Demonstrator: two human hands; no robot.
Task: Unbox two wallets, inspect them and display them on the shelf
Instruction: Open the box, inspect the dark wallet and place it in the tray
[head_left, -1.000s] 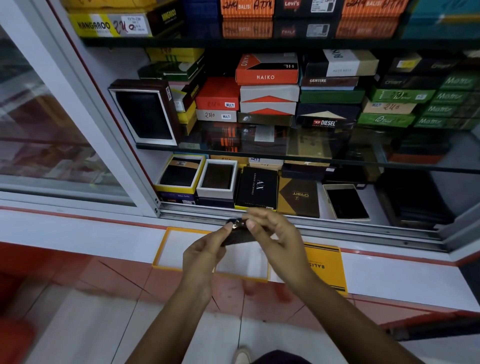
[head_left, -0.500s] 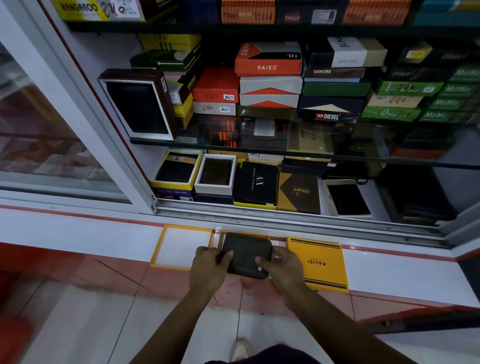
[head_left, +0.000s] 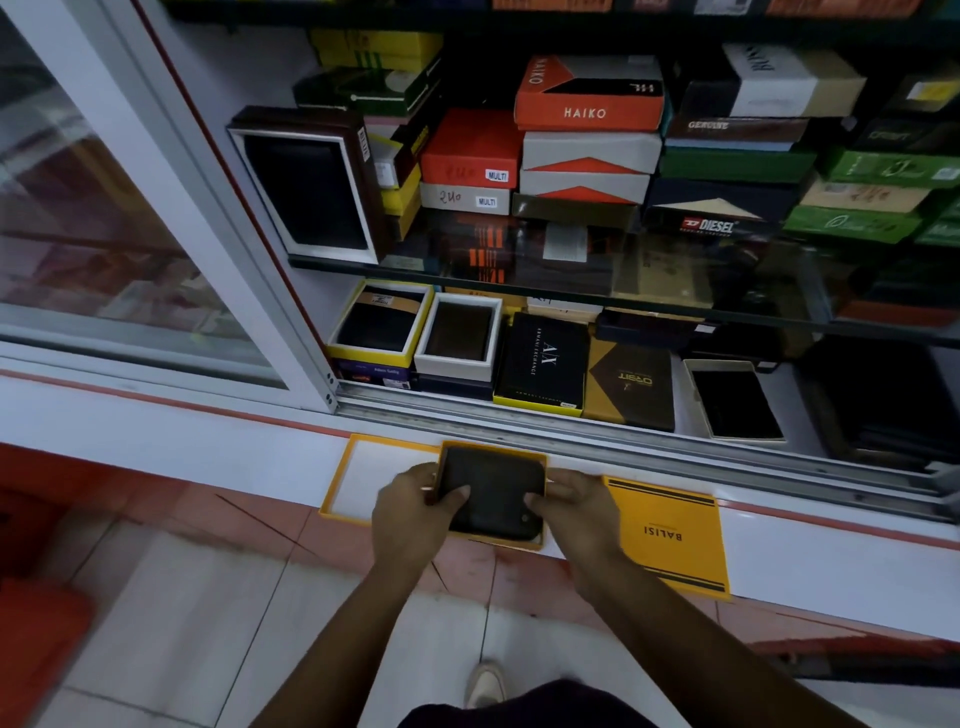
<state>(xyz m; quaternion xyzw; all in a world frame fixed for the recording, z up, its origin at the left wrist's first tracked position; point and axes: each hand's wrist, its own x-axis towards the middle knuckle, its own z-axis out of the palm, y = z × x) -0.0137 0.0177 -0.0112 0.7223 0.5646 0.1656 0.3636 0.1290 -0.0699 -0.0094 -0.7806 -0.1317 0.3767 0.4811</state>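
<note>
A black wallet (head_left: 493, 491) lies flat inside an orange-rimmed box base (head_left: 544, 470) on the white ledge. My left hand (head_left: 410, 512) grips the box's left side, thumb resting on the wallet. On the right side my right hand (head_left: 574, 512) does the same, its thumb on the wallet's lower right corner. To the left lies an empty orange-rimmed tray (head_left: 358, 475) with a white floor. An orange lid (head_left: 670, 532) marked BALISI lies to the right.
The open display case behind the ledge has a bottom shelf (head_left: 800, 410) with open wallet boxes (head_left: 382, 325) and closed boxes (head_left: 543, 361). A glass shelf (head_left: 727, 306) above holds stacked boxes. A sliding glass door (head_left: 104, 208) closes off the left side. The metal track (head_left: 623, 436) runs along the ledge.
The wallet was held up in the air between both hands; it came down and now lies in the orange box base, both hands around it.
</note>
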